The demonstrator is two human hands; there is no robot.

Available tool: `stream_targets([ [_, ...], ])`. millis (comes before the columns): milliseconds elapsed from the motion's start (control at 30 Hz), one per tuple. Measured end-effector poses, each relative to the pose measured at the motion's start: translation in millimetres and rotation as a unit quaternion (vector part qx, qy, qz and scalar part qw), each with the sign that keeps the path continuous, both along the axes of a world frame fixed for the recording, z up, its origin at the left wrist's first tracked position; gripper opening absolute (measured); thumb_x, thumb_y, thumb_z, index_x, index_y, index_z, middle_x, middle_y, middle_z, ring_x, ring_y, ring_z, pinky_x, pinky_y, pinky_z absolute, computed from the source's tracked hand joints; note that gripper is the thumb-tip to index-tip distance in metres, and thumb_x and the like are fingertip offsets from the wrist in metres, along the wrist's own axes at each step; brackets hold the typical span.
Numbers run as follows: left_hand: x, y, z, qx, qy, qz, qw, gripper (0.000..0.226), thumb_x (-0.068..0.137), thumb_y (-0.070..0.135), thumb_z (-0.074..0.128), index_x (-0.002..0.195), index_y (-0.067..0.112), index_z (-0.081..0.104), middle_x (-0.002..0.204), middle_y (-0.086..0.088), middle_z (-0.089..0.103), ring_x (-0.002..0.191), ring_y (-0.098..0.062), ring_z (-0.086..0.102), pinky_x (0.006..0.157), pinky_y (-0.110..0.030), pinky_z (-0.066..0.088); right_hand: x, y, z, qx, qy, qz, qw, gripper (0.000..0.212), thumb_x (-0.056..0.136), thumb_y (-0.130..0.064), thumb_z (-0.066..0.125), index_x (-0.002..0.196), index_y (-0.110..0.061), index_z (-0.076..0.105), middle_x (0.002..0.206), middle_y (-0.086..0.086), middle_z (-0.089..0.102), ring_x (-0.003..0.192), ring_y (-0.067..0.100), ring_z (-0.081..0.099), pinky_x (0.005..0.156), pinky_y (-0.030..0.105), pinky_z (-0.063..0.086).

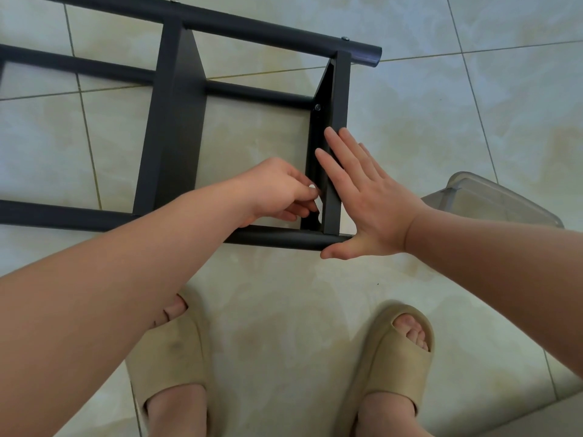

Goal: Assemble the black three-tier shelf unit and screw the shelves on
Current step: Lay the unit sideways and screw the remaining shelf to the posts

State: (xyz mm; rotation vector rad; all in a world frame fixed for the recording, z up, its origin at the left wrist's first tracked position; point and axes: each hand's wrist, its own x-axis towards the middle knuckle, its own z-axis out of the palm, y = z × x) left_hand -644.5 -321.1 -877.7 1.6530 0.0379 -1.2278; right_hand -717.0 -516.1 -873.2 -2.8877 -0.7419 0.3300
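Observation:
The black shelf unit (172, 121) lies on its side on the tiled floor, its round posts running left to right. An end shelf (342, 89) stands on edge between the posts, with a screw (317, 107) showing on its inner face. My right hand (362, 197) presses flat, fingers straight, against the outer side of that shelf, thumb by the near post (284, 238). My left hand (277, 190) reaches inside the frame and pinches a small white piece (317, 201) against the shelf's inner face, near the lower corner.
A clear plastic box (492, 200) sits on the floor to the right, partly behind my right forearm. My two feet in beige slides (400, 357) stand just in front of the frame. Pale tiled floor (473, 105) surrounds everything.

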Motion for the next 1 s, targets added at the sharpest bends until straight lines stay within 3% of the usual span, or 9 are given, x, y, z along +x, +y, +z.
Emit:
stream_targets([
  [367,-1.9,-2.7,3.3,-0.016,0.090,0.062,0.994,0.013,0.097,0.015,0.062,0.099,0.003,0.064,0.071,-0.006,0.074,0.067,-0.016,0.072,0.067,-0.031,0.061,0.0,-0.3,-0.5,0.003,-0.002,0.002,1.000,0.128,0.077,-0.096,0.028,0.159,-0.001,0.004,0.166,0.023,-0.005,0.154,0.039,-0.008,0.123,0.060,0.014],
  [700,0.6,-0.6,4.2,-0.008,0.026,-0.017,1.000,0.013,0.101,0.014,0.054,0.091,0.010,0.061,0.070,-0.001,0.073,0.066,-0.013,0.067,0.075,-0.030,0.059,-0.1,-0.5,-1.5,0.008,-0.003,0.002,1.000,0.127,0.077,-0.096,0.029,0.159,-0.002,0.005,0.166,0.023,-0.005,0.154,0.039,-0.009,0.124,0.060,0.012],
  [1000,2.0,2.2,6.6,-0.003,-0.037,-0.081,0.996,0.020,0.102,0.012,0.050,0.086,0.014,0.062,0.071,0.003,0.072,0.069,-0.012,0.065,0.073,-0.026,0.057,-0.2,-0.2,-1.5,0.009,-0.005,0.003,1.000,0.127,0.077,-0.096,0.027,0.159,-0.002,0.005,0.166,0.023,-0.004,0.154,0.039,-0.008,0.124,0.059,0.011],
])
